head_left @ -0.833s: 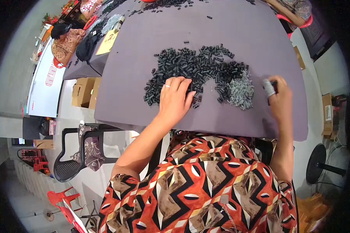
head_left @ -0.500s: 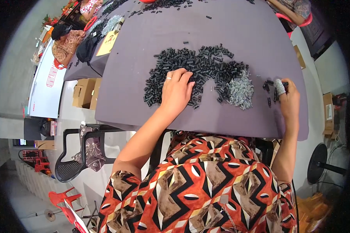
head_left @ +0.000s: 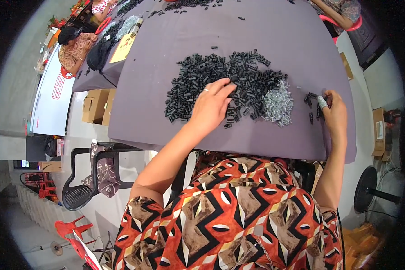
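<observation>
Grey cloth (head_left: 256, 139) lies beneath both hands. The right hand (head_left: 335, 111) curls beside loose black cylinders (head_left: 311, 118); whether it pinches one, I cannot tell. The left hand (head_left: 210, 107), fingers spread, tops a heap of black pieces (head_left: 198, 74). Clear parts (head_left: 278, 105) lie between the hands; a yellow sheet (head_left: 122, 47), well beyond the left.

We could pass over the open tablecloth (head_left: 292, 45) beyond the black tubes (head_left: 198, 72), or between the clear pieces (head_left: 278, 107) and our right hand (head_left: 335, 112); our left hand (head_left: 211, 107) obstructs the heap's near side.
</observation>
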Available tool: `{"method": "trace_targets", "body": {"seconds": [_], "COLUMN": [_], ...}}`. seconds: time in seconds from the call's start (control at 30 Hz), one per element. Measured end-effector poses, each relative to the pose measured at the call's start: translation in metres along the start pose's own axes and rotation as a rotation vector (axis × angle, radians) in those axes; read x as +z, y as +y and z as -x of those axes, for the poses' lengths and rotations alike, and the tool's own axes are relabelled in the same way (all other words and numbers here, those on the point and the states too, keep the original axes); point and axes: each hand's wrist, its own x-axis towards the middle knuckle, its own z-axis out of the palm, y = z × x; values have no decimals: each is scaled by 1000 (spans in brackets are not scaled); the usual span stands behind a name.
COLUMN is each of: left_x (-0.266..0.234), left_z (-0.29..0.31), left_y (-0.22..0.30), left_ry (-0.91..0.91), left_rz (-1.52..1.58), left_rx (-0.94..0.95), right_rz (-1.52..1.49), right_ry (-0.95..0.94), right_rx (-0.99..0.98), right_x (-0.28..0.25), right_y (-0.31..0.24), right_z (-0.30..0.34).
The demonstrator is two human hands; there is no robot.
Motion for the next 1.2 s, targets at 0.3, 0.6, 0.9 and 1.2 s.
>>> {"method": "trace_targets", "body": {"seconds": [0.3,0.6,0.9,1.2], "left_x": [0,3,-3,-4], "left_z": [15,19,35,44], "left_y": [6,20,35,24], "left_ry": [23,57,-33,96], "left_rz": [-21,50,-69,-60], "left_rx": [40,73,229,133], "right_rz": [-97,-341,-175,-337], "right_ry": [95,-114,-149,-196], "right_rx": [-81,-449,-668,-563], "right_x": [0,17,45,26], "right_y": [-17,-89,-117,-104], "right_z": [13,64,74,76]}}
